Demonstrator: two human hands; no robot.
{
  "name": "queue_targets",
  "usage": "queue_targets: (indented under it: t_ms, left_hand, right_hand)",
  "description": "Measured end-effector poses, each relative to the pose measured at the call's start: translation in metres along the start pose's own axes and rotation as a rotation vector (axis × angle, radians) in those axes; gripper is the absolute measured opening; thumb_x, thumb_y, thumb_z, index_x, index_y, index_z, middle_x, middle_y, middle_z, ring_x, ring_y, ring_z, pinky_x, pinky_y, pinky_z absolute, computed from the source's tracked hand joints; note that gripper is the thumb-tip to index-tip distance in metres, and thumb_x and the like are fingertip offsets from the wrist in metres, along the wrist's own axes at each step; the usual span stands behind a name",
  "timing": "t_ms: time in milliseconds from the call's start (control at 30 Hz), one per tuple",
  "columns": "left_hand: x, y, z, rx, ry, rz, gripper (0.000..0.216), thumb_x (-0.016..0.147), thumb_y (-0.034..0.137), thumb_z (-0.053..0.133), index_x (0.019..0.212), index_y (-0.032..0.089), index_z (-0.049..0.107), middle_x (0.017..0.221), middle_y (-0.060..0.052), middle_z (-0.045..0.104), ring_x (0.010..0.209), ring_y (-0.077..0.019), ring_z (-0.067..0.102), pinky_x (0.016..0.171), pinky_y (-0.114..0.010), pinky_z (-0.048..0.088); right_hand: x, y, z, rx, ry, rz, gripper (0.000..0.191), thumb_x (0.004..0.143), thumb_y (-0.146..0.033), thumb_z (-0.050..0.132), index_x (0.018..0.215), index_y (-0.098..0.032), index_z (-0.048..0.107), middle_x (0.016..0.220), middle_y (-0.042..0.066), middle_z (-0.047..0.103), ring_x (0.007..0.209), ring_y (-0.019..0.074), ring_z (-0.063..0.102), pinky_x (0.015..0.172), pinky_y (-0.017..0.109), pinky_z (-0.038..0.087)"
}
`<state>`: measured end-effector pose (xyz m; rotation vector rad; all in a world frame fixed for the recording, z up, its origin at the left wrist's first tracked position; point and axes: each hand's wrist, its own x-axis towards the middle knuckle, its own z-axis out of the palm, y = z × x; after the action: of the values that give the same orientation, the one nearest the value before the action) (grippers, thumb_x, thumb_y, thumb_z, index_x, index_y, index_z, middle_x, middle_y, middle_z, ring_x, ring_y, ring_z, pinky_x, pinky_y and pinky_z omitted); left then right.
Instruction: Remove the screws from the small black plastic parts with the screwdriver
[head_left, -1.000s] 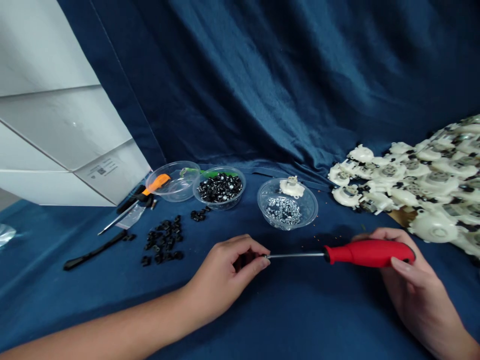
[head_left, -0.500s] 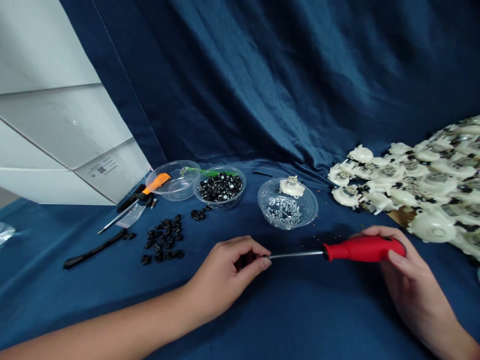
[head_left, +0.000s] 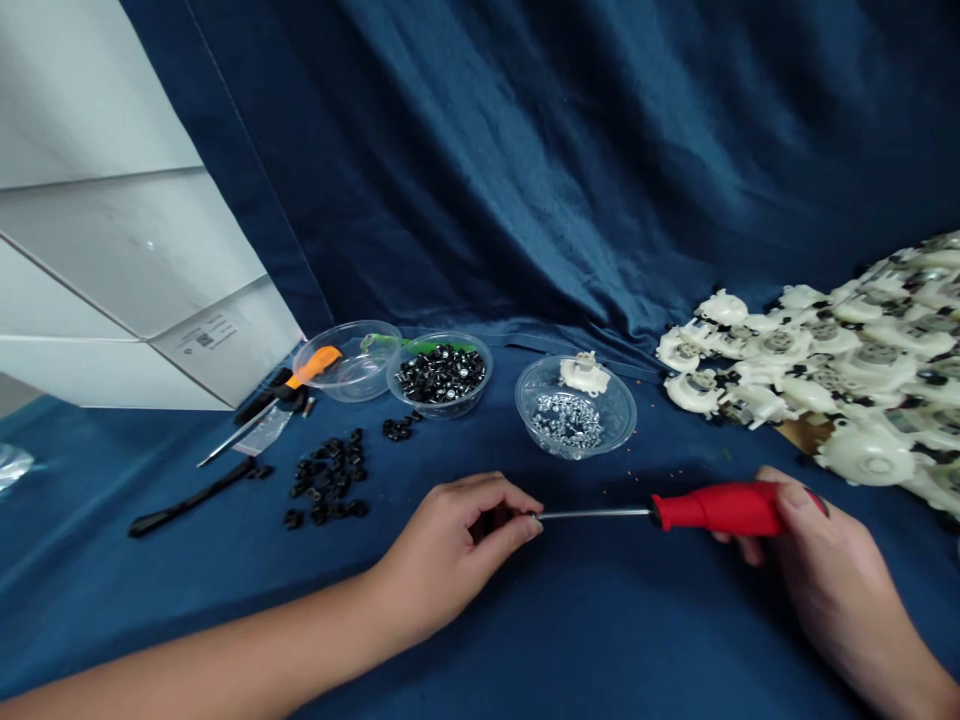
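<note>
right hand [head_left: 832, 550] grips a red-handled steel screwdriver [head_left: 720, 508], level, pointing left at a tiny dark piece [head_left: 535, 516] left hand [head_left: 454, 540] pinches.

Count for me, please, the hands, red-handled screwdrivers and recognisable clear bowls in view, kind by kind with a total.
Hands: 2
Red-handled screwdriver: 1
Clear bowls: 3
Total: 6
Clear plastic cut off at the left edge is left out, as too little shows to identify it.
</note>
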<state>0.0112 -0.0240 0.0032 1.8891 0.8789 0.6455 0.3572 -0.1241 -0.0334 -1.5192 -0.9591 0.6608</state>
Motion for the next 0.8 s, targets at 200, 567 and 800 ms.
queue_targets:
  t_ms: [200,567,800]
  left_hand:
    - [0.001,0.0034,-0.0013,0.003,-0.018,-0.023,0.016,0.104,0.032,0.072,0.106,0.024,0.085,0.093,-0.002,0.079,0.075,-0.0172,0.065,0.07,-0.031,0.048]
    - [-0.0004,0.002,0.0008,0.011,0.015,0.017,0.016,0.106,0.03,0.069,0.108,0.024,0.083,0.093,-0.002,0.077,0.078,-0.0174,0.067,0.07,-0.03,0.047]
    - [0.0,0.0025,0.0004,0.019,0.034,-0.03,0.014,0.103,0.03,0.071,0.106,0.023,0.084,0.092,-0.002,0.077,0.074,-0.0166,0.064,0.067,-0.029,0.046]
  right_hand:
    - [0.0047,-0.0023,0.0049,0.197,0.034,0.057,0.037,0.071,-0.059,0.091,0.097,-0.034,0.083,0.086,0.004,0.079,0.075,0.0294,0.072,0.063,0.038,0.062]
    - [0.0028,-0.0028,-0.0013,-0.087,0.018,-0.009,0.046,0.084,-0.072,0.076,0.068,-0.028,0.077,0.063,0.005,0.066,0.06,0.0256,0.057,0.053,0.036,0.047]
    - [-0.0007,-0.005,0.0015,0.105,0.035,0.015,0.029,0.074,-0.057,0.089,0.09,-0.034,0.084,0.083,0.002,0.076,0.075,0.0269,0.066,0.065,0.034,0.054]
